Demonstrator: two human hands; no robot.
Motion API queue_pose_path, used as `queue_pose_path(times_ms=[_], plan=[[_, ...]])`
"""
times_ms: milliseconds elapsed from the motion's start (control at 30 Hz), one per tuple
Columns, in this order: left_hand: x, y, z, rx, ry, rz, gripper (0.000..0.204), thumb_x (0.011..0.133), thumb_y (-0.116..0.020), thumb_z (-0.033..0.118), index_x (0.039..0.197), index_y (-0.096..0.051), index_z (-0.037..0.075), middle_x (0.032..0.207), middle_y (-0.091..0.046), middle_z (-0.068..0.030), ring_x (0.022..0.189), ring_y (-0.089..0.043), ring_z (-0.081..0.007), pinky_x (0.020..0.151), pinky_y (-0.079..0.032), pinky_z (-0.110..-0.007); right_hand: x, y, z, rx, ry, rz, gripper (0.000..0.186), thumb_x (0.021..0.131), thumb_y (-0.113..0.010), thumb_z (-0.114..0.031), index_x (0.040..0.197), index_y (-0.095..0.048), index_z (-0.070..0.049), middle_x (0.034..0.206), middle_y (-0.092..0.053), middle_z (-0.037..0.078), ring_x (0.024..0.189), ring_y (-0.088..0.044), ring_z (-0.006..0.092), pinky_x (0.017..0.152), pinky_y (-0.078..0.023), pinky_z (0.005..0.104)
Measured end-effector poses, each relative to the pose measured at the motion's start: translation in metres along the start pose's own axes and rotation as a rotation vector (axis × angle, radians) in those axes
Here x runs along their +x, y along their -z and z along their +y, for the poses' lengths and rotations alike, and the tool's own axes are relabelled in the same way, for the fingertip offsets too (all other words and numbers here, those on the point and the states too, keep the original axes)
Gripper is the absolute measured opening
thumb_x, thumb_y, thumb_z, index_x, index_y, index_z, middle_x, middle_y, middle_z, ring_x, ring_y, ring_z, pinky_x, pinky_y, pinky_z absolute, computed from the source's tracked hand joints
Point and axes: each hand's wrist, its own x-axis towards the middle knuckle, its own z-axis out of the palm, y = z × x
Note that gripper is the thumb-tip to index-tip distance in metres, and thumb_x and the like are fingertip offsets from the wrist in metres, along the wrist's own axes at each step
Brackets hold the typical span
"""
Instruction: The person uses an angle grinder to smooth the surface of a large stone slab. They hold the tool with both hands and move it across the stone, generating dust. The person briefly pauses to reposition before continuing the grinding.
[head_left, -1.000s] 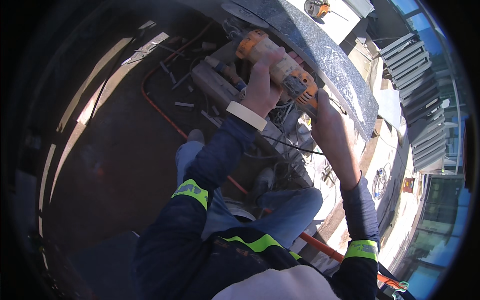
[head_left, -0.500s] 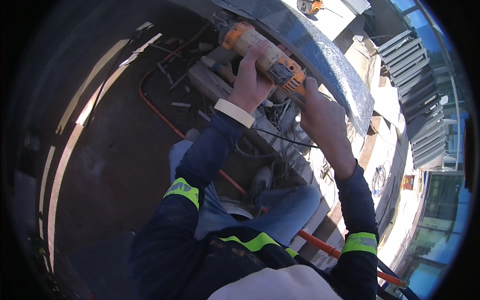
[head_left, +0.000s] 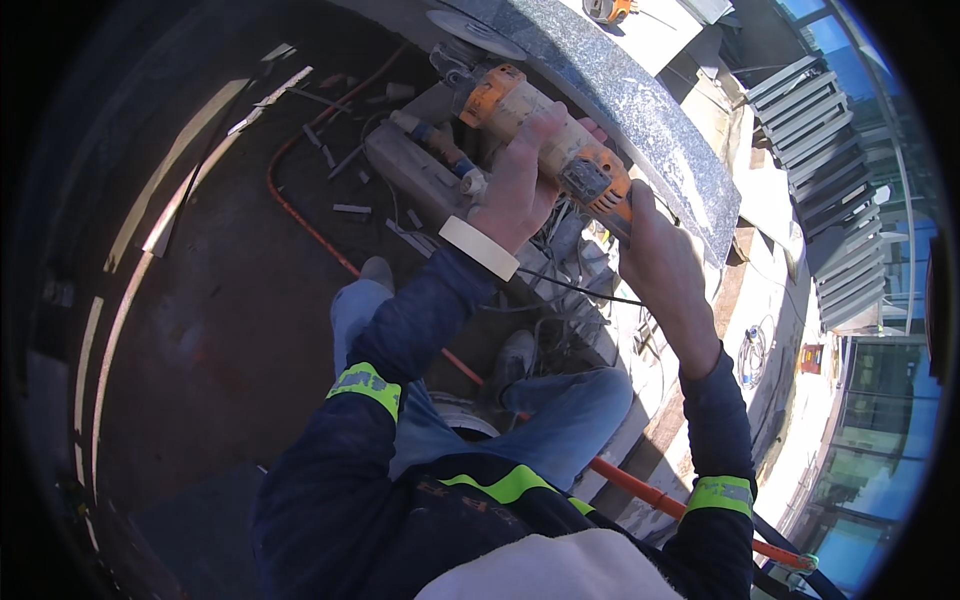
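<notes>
Both my hands are on an orange and dusty tan angle grinder (head_left: 572,145) with a pale round disc (head_left: 478,34) at its far end. My left hand (head_left: 520,185) wraps round the middle of its body from below, thumb on the near side. My right hand (head_left: 662,262) closes round its rear end. The disc is beside the near edge of a speckled grey stone slab (head_left: 640,92); whether it touches, I cannot tell. A thick pale band (head_left: 478,248) circles my left wrist.
A second orange power tool (head_left: 440,145) lies on a block left of my hands. An orange hose (head_left: 330,240) crosses the floor, where scraps lie scattered. Another orange tool (head_left: 610,10) rests beyond the slab. Slatted grey metal pieces (head_left: 810,130) stand at the right.
The grinder and both hands have shifted slightly right and nearer in the picture. Its disc now shows flatter and more clearly beside the slab. My grip is the same.
</notes>
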Motion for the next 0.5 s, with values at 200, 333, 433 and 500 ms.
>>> queue_pose_path(times_ms=[200, 333, 433, 500], plan=[[0.032, 0.024, 0.011, 0.149, -0.082, 0.065, 0.042, 0.1, -0.08, 0.035, 0.127, -0.063, 0.007, 0.125, -0.073, -0.013, 0.119, -0.074, -0.0254, 0.109, -0.058, -0.044, 0.027, -0.018, -0.003, -0.107, 0.067, 0.112, 0.05, 0.093, -0.067, -0.006, 0.141, -0.054, -0.004, 0.094, -0.074, 0.024, 0.086, -0.076, 0.0441, 0.074, -0.06, 0.0531], [0.038, 0.021, 0.029, 0.14, -0.142, 0.099, 0.04, 0.098, -0.083, 0.031, 0.126, -0.062, 0.011, 0.116, -0.074, -0.0065, 0.109, -0.076, -0.0203, 0.098, -0.061, -0.036, 0.045, -0.013, -0.021, -0.142, 0.006, 0.02, 0.051, 0.09, -0.069, -0.003, 0.135, -0.046, -0.007, 0.082, -0.073, 0.026, 0.076, -0.074, 0.0492, 0.065, -0.054, 0.06], [0.043, 0.024, 0.039, 0.148, -0.157, 0.121, 0.041, 0.097, -0.083, 0.031, 0.125, -0.062, 0.01, 0.115, -0.074, -0.0077, 0.109, -0.077, -0.0212, 0.099, -0.061, -0.037, 0.051, -0.007, -0.033, -0.145, 0.026, 0.023, 0.049, 0.09, -0.069, -0.003, 0.134, -0.047, -0.007, 0.08, -0.074, 0.023, 0.072, -0.074, 0.0483, 0.064, -0.054, 0.0592], [0.044, 0.023, 0.045, 0.175, -0.125, 0.107, 0.043, 0.097, -0.083, 0.032, 0.127, -0.061, 0.009, 0.115, -0.074, -0.0096, 0.11, -0.077, -0.0222, 0.101, -0.061, -0.039, 0.05, -0.004, -0.037, -0.142, 0.009, 0.003, 0.049, 0.09, -0.069, -0.004, 0.134, -0.047, -0.007, 0.083, -0.076, 0.023, 0.075, -0.075, 0.0479, 0.066, -0.055, 0.0592]])
